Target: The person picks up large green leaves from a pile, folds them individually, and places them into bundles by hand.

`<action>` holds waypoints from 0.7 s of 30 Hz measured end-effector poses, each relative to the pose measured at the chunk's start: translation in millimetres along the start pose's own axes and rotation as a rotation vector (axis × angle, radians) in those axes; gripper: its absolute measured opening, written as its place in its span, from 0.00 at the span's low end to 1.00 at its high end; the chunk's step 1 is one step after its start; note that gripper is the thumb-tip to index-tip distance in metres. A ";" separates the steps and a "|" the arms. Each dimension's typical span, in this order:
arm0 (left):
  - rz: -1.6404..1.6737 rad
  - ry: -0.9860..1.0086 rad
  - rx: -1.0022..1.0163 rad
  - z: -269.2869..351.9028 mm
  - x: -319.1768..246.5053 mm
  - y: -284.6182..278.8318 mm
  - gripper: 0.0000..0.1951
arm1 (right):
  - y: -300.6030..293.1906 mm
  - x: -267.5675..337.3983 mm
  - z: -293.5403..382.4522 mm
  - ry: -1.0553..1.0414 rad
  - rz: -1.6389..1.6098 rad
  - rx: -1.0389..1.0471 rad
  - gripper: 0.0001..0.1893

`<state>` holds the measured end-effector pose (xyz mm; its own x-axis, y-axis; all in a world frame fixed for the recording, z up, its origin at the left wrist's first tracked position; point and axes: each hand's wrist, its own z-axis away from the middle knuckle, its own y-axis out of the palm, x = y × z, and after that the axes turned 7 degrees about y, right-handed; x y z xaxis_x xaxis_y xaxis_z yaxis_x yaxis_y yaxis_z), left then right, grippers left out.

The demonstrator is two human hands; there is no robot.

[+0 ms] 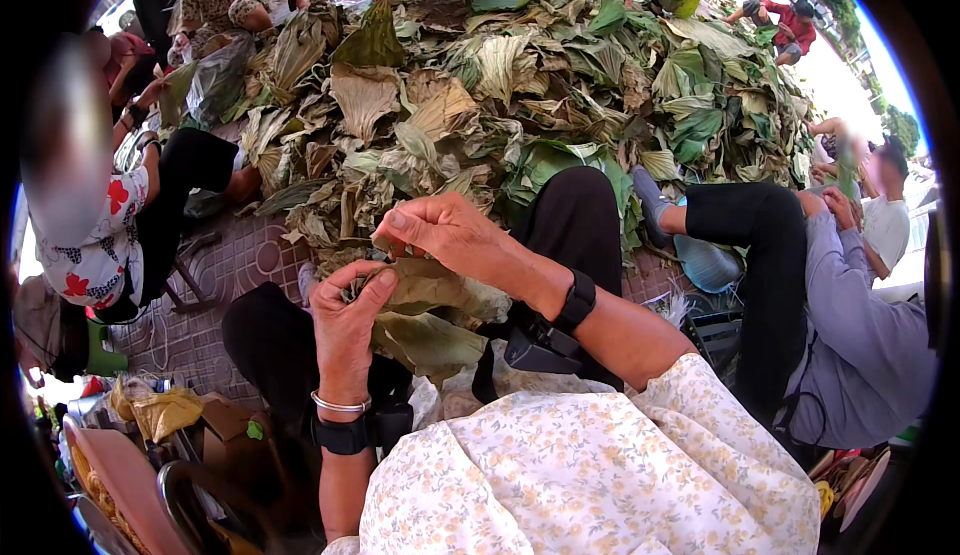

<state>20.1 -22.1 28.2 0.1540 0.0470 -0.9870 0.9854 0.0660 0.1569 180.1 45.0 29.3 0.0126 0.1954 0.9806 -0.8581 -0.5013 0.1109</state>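
A dried green-brown leaf, folded and wrinkled, hangs over my lap between my knees. My left hand pinches its gathered edge between thumb and fingers. Just above and to the right, my right hand has its thumb pressed to its curled fingers at the same leaf's upper edge. What lies inside the right fingers is mostly hidden. Beyond my knees spreads a large heap of big dried leaves, some tan and brittle, some still green.
People sit around the heap: one in a flowered shirt at left, one in grey close at right. Tiled paving shows at left. A pink basin, a cardboard box and a yellow plastic bag stand at lower left.
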 end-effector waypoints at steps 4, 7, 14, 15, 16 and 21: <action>-0.066 -0.003 0.000 -1.4 8.3 -6.2 0.05 | -8.2 3.1 10.0 0.004 0.189 0.122 0.16; -0.039 -0.026 0.019 -2.4 4.0 -2.3 0.05 | -13.3 -3.5 7.0 -0.070 0.103 0.070 0.15; 0.076 -0.089 0.014 -0.4 2.0 -2.5 0.05 | -16.5 5.5 11.9 0.206 0.093 0.136 0.32; 0.064 -0.071 0.018 -0.5 0.9 -2.8 0.06 | -17.2 5.8 11.1 0.216 0.066 0.161 0.31; 0.051 -0.052 0.021 -0.3 -0.5 -1.7 0.06 | -18.6 6.2 11.1 0.226 0.039 0.186 0.30; 0.070 -0.085 0.041 1.3 0.2 -3.2 0.08 | -16.3 4.6 9.6 0.127 -0.203 0.184 0.18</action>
<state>17.1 -23.7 27.5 0.2267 -0.0346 -0.9734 0.9738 0.0245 0.2259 199.1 46.0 33.6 0.1001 0.4055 0.9086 -0.7371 -0.5832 0.3415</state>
